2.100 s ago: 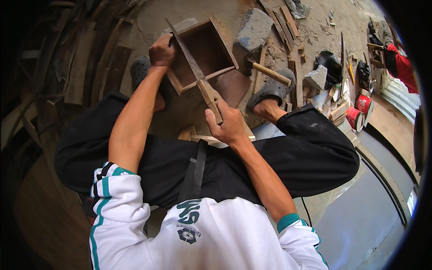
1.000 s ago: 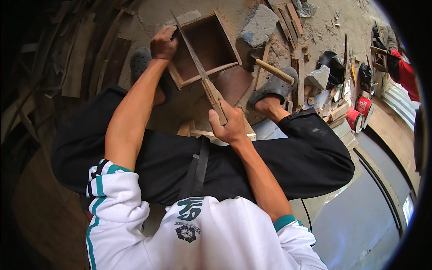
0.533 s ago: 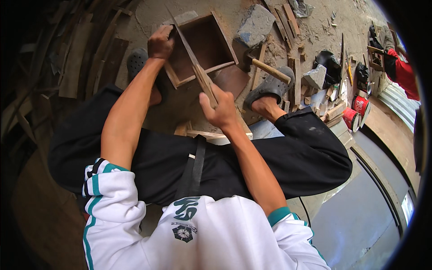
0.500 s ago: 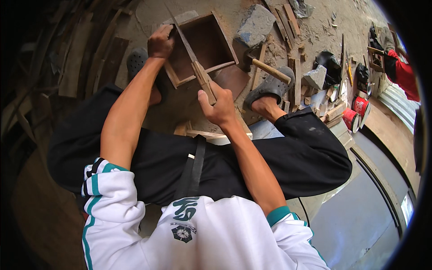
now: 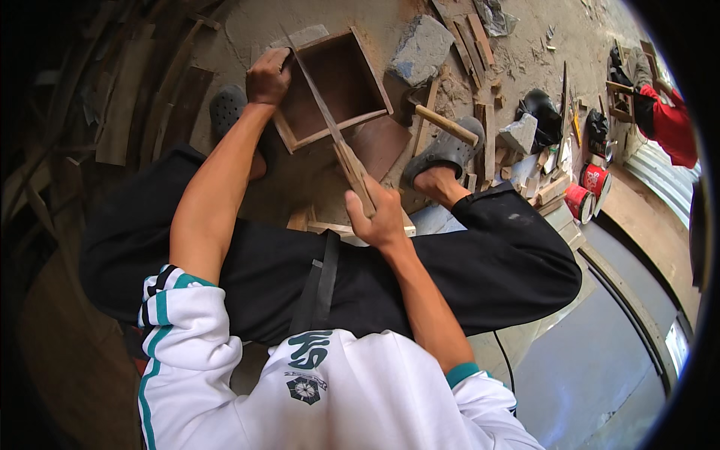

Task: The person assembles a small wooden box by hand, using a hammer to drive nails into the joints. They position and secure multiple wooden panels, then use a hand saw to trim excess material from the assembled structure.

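Note:
My right hand [image 5: 381,216] is closed around the wooden handle of a handsaw [image 5: 316,101]. Its narrow blade slants up and left over an open wooden box [image 5: 373,71], crossing near the box's left side. My left hand [image 5: 268,77] grips that left side near the far corner, fingers curled over the edge. The box lies between my feet, its dark inside facing up. Where the teeth touch the wood cannot be made out. A flat reddish-brown board [image 5: 381,142] lies on the ground beside the box's near right corner.
A hammer [image 5: 448,124] lies by my right clog [image 5: 450,154]. A concrete block [image 5: 422,49] sits beyond the box. Planks [image 5: 124,97] line the left; wood scraps, a black bag [image 5: 541,109] and red cans [image 5: 595,181] lie right. Another person's red sleeve [image 5: 671,127] shows far right.
My right hand has pulled the saw back toward me and slightly right, so the blade has slid along its length. My left hand stays on the box, which appears almost still.

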The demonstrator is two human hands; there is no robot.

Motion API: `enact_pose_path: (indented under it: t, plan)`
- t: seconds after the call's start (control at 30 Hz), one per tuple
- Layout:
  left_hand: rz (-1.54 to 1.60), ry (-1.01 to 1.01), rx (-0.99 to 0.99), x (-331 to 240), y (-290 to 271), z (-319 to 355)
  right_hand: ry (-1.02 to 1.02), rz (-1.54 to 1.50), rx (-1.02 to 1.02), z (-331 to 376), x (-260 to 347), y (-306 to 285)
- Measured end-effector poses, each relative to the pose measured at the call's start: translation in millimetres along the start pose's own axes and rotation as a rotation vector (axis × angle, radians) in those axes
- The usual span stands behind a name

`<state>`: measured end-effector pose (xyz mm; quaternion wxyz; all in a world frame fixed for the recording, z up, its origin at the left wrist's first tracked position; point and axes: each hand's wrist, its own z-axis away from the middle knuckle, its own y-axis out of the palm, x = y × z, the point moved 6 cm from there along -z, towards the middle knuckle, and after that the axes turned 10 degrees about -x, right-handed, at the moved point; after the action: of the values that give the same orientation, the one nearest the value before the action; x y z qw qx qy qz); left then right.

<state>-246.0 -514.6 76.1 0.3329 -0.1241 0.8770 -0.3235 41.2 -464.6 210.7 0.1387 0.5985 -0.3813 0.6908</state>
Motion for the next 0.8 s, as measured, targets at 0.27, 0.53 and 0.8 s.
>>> enact_pose_path:
  t: [0.27,0.53,0.8]
  plan:
    - [-0.033,0.000,0.039,0.4,4.3,1.8,0.034,0.148,0.069,-23.7,-13.1,16.0]
    - [-0.025,-0.024,0.044,-4.3,3.8,-4.1,-0.035,0.288,0.075,-27.3,-19.2,21.0]
    - [-0.023,-0.015,0.036,0.9,3.3,-1.3,0.034,0.132,0.014,0.1,-0.1,-1.2]
